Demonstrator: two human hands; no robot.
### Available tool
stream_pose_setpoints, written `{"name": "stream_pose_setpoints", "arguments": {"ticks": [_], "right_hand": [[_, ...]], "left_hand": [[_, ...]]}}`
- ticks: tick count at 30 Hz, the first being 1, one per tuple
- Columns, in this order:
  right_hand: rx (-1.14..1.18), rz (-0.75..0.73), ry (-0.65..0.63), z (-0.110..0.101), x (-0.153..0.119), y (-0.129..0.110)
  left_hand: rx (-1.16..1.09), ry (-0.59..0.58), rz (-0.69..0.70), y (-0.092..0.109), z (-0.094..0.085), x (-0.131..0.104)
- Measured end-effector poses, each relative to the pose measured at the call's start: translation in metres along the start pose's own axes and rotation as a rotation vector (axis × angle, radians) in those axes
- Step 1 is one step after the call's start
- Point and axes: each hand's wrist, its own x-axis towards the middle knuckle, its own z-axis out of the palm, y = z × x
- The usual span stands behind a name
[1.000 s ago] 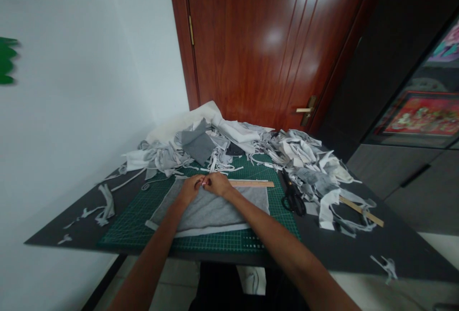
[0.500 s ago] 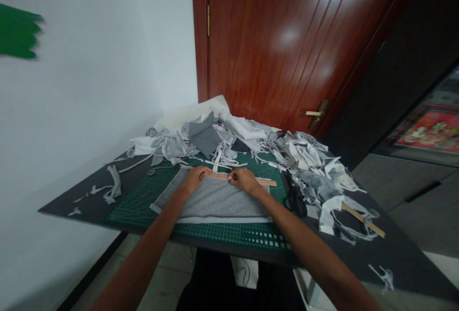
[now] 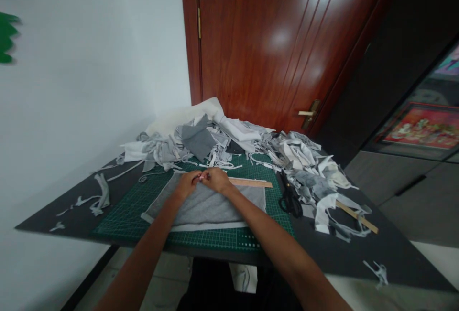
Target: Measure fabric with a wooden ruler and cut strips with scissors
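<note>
A grey piece of fabric point(image 3: 211, 208) with pale edges lies flat on the green cutting mat point(image 3: 124, 209). Along its far edge runs a wooden ruler point(image 3: 253, 183), whose left part is hidden by my hands. My left hand point(image 3: 187, 184) rests at the far edge of the fabric with its fingers bent and closed. Right beside it, fingertips almost touching, is my right hand point(image 3: 216, 179), its fingers pinched together. Whatever sits between the fingertips is too small to make out.
Piled fabric scraps point(image 3: 199, 139) cover the back of the dark table point(image 3: 322, 253), with another heap point(image 3: 304, 158) at the right. Black scissors point(image 3: 291, 200) lie right of the fabric. A second wooden ruler point(image 3: 356, 217) rests among scraps. Behind stands a brown door point(image 3: 247, 53).
My right hand has slid left along the ruler, up against my left hand, uncovering more of the ruler. The whole view has shifted slightly.
</note>
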Motion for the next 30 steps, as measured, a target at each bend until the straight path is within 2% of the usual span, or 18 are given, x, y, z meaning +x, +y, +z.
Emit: {"name": "stream_pose_setpoints", "arguments": {"ticks": [4, 10, 18, 25, 30], "right_hand": [[0.03, 0.008, -0.002, 0.008, 0.009, 0.002], [0.043, -0.015, -0.028, 0.013, 0.007, 0.007], [-0.011, 0.04, 0.002, 0.016, 0.0, -0.009], [-0.042, 0.072, 0.016, 0.013, -0.003, -0.02], [-0.041, 0.077, 0.011, 0.007, -0.007, -0.016]], "left_hand": [[0.001, 0.001, -0.024, -0.003, -0.004, 0.0], [0.009, 0.002, -0.041, 0.0, -0.008, -0.001], [0.024, 0.012, -0.041, 0.001, -0.009, 0.001], [0.04, 0.027, -0.042, -0.001, -0.01, 0.002], [0.044, 0.017, -0.035, 0.002, -0.011, 0.003]]}}
